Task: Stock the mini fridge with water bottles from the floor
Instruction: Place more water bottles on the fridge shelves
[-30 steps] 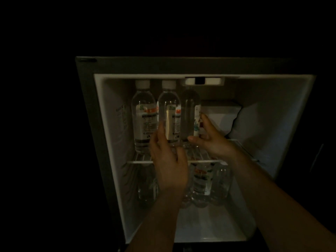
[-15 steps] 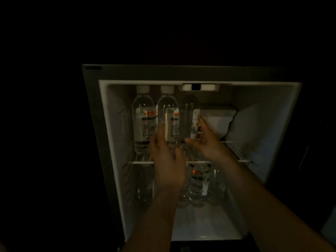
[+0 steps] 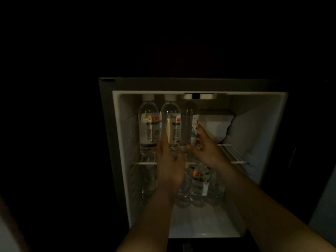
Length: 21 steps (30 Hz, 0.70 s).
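**Clear plastic in a row on the upper shelf**

White-lined mini fridge (image 3: 116, 142), open to the front, dark all round. On the wire shelf (image 3: 234, 155), toward its left edge: three upright water bottles side by side, packed close.

Left bottle (image 3: 150, 128) just beside the left wall, white cap up, no hand on it. Grips the middle bottle (image 3: 172, 124) low down with the left hand (image 3: 170, 166), fingers up its left side, thumb curled across the front. Holds the third bottle (image 3: 190, 124) with the right hand (image 3: 205, 150), thumb at the base, fingers wrapped round the label's right side. Cannot tell whether those two bases rest on the wires: hidden behind the hands.

Below the shelf, on the fridge floor toward the back: lower bottles (image 3: 200, 184) clustered upright, dim and partly blurred.

At the shelf's back right: a white box compartment (image 3: 214, 124), near the third bottle. Light fitting (image 3: 200, 96) on the top edge, just above that bottle.

Open room along the shelf's right half, from the right hand to the right wall. Open room also on the floor toward its front edge.
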Motion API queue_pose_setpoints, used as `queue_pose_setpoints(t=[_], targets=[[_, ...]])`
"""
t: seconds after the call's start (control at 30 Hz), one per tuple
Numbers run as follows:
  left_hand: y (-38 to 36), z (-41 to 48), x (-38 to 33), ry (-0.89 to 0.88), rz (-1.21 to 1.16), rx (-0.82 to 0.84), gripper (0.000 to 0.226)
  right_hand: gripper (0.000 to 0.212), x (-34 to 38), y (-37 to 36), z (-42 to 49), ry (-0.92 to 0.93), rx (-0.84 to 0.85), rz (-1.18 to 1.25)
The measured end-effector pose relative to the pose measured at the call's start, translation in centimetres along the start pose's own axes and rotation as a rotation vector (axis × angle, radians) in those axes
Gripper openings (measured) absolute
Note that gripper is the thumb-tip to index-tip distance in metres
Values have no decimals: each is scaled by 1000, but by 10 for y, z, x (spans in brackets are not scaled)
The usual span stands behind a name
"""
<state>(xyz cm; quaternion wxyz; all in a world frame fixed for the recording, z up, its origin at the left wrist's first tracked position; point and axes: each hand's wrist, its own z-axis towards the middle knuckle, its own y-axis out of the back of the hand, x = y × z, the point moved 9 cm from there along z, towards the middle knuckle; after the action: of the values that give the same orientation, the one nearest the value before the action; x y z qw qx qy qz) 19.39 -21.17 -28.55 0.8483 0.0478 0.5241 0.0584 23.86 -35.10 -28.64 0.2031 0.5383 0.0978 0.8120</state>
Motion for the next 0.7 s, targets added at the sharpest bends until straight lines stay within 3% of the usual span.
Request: queue_pose_setpoints(t=[0.17, 0.27, 0.5, 0.6, 0.7], targets=[[13, -9, -1, 95, 108, -46, 51, 59, 5, 11, -15, -82, -7, -60], [17, -11, -8, 101, 277, -14, 31, 50, 16, 21, -26, -103, 9, -225], [-5, -39, -60, 39, 239, 423, 28, 30, 44, 41, -75, -288, 292, -416], [-10, -51, -84, 22, 349, 540, 25, 29, 55, 66, -99, -333, 308, -494], [-21, -75, -97, 111, 516, 747, 37, 32, 64, 92, -127, -392, 339, -595]])
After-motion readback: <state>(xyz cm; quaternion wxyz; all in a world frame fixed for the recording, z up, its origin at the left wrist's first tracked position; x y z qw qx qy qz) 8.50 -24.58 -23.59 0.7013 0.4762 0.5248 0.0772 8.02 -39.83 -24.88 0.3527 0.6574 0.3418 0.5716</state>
